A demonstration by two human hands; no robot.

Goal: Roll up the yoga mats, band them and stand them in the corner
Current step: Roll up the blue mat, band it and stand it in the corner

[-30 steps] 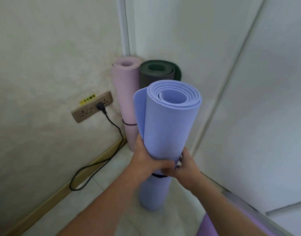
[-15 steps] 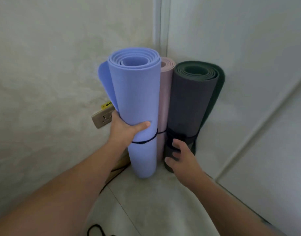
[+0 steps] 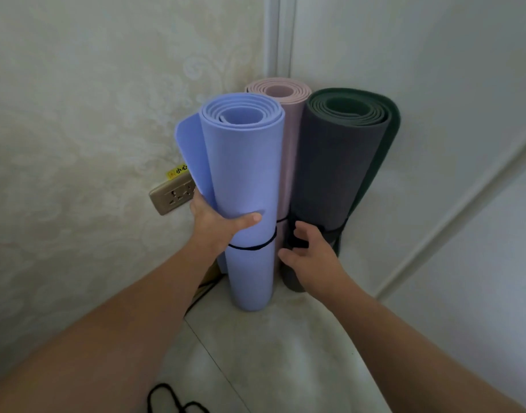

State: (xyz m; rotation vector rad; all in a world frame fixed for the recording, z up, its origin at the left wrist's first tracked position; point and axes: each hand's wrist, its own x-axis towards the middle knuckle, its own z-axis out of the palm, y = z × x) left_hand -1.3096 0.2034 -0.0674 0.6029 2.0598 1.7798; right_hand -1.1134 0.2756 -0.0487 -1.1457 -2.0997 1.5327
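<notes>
The left hand (image 3: 217,223) wraps around the middle of a rolled periwinkle-blue foam yoga mat (image 3: 243,186), thumb laid across the front and the other fingers hidden behind the roll, its bare forearm reaching up from the lower left. The hand grips just above a thin black elastic band (image 3: 252,247) that circles the roll. The blue mat stands upright on the pale tiled floor (image 3: 270,353), with its loose outer edge flaring out on the left side. The right hand (image 3: 310,257) comes in from the lower right with fingers loosely spread and slightly curled, holding nothing; the fingertips sit at the lower part of a rolled dark grey yoga mat with a green inner face (image 3: 339,174), though actual contact cannot be confirmed. That grey mat stands upright just to the right of the blue one and wears its own dark strap (image 3: 334,231). Behind and between them a rolled dusty-pink yoga mat (image 3: 288,144) stands in the corner where the cream patterned wall (image 3: 77,114) meets a plain white panel (image 3: 434,70). A beige wall socket (image 3: 172,195) with a yellow label (image 3: 178,171) peeks out left of the blue mat, and a black cable (image 3: 172,400) loops on the floor near the bottom edge.
</notes>
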